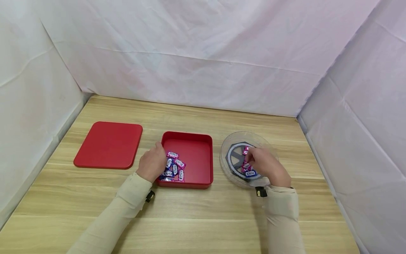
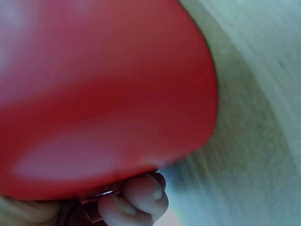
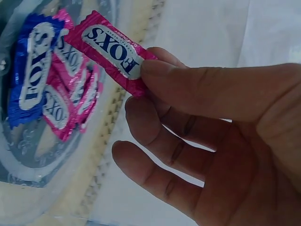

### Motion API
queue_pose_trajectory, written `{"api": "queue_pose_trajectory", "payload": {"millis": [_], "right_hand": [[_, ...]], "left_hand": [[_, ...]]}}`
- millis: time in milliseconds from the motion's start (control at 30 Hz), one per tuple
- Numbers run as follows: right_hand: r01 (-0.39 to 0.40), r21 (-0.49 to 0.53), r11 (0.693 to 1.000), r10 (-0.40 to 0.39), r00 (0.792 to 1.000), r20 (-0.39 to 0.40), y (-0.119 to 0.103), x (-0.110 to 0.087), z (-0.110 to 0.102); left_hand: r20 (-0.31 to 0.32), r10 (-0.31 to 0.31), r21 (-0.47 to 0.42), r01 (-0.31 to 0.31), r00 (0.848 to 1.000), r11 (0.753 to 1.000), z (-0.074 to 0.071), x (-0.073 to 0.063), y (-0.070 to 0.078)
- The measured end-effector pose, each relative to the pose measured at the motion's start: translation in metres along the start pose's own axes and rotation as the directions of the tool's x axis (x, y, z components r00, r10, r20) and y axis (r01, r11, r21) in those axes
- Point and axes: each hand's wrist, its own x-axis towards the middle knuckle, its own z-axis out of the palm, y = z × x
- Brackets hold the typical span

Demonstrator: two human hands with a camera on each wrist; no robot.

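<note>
Between thumb and fingers, my right hand (image 1: 268, 165) pinches a pink wrapped candy (image 3: 113, 52) above a clear round dish (image 1: 229, 173). In that dish several more pink candies (image 3: 59, 110) lie heaped beside a blue one (image 3: 35, 70). My left hand (image 1: 153, 163) holds the left wall of a square red box (image 1: 200, 155), with its fingertips (image 2: 143, 195) curled at the rim. Blue and pink wrapped candies (image 1: 174, 170) lie in the left part of the box, some of them hidden behind the hand.
A flat red lid (image 1: 109, 145) lies on the wooden table (image 1: 190, 218), left of the box. White cloth walls (image 1: 196, 60) close off the back and both sides.
</note>
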Motion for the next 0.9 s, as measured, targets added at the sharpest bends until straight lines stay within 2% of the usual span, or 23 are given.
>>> {"api": "queue_pose_trajectory", "payload": {"millis": [267, 567, 700, 900], "right_hand": [[-0.030, -0.035, 0.999, 0.031, 0.999, 0.031, 0.008, 0.004, 0.004], [-0.064, -0.012, 0.998, 0.065, 0.996, 0.062, 0.011, 0.007, 0.002], [-0.056, -0.001, 0.998, 0.056, 0.997, 0.050, 0.002, 0.009, -0.002], [-0.016, -0.013, 1.000, 0.016, 0.999, 0.031, -0.027, 0.012, -0.003]], "left_hand": [[0.003, 0.008, 0.026, -0.008, 1.000, 1.000, 0.000, 0.000, 0.001], [-0.009, 0.014, 0.024, -0.014, 1.000, 1.000, 0.000, 0.000, 0.001], [-0.014, 0.018, 0.029, -0.017, 1.000, 0.999, 0.000, 0.000, 0.001], [-0.014, 0.011, 0.028, -0.011, 1.000, 1.000, 0.001, 0.000, 0.001]]}}
